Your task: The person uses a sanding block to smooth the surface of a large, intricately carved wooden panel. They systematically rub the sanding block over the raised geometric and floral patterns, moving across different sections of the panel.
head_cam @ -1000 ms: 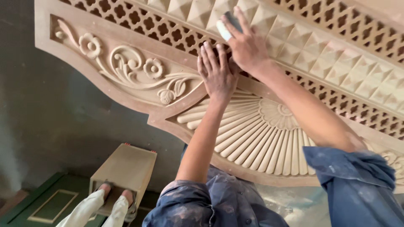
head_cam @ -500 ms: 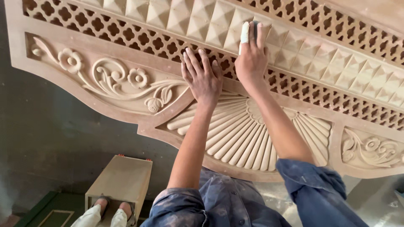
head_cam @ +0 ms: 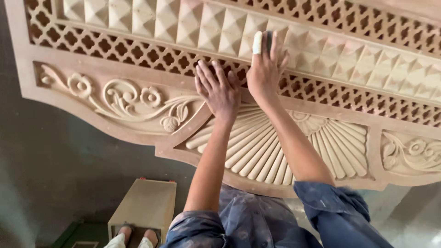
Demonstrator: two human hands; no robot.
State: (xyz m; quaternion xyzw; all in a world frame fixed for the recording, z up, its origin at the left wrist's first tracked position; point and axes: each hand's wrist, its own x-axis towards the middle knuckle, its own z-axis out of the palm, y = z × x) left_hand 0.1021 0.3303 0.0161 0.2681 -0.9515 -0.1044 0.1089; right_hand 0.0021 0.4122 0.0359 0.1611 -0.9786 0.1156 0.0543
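- Pale tan carved wooden panel: pyramid studs, lattice fretwork, floral scrolls, fan fluting
- Dusty blue rolled-up shirt sleeves
- White wrap on the right hand
- Beige boxy wooden stool

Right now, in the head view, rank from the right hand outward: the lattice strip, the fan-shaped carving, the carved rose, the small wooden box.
From the right hand:
1. Lattice strip, under its heel.
2. Fan-shaped carving, just below.
3. Carved rose, lower left.
4. Small wooden box, on the floor, bottom left.
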